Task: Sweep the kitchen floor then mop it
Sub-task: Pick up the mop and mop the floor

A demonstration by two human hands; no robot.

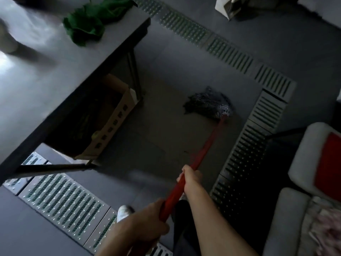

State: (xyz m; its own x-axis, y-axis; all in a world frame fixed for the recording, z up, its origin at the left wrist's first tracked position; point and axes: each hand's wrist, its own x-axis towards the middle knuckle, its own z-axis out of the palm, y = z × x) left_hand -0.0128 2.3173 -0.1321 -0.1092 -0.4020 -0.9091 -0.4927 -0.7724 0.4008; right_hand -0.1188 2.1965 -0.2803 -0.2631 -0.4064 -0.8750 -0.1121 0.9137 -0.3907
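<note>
A: Why both hands on the handle [206,145]?

B: The right hand [191,179] wraps the red shaft partway down, arm stretched out. The left hand [147,224] curls round it close to the body. I'd say the far grip steers and the near one drives.

A: And the mop head [209,105]?

B: It lies on the floor [166,111], strands spread, in the bare patch between the table [55,80] and the grate [254,141]. The handle slants low, likely so the strands press flat on the tile.

A: So the sweeping is done?

B: I judge so: it's a mop, and no broom shows (the blur hides whether the floor is wet).

A: What hems it in?

B: A box [112,119] sits under the table, near the head but apart from it. The head would have to skirt that and the leg [133,71]. Greens [88,23] lie on the tabletop, out of the mop's way. A shoe [124,212] stands just beside a second grate [60,196].

A: Any risk?

B: Strands could catch in the slots if the head runs over the near grate.
</note>
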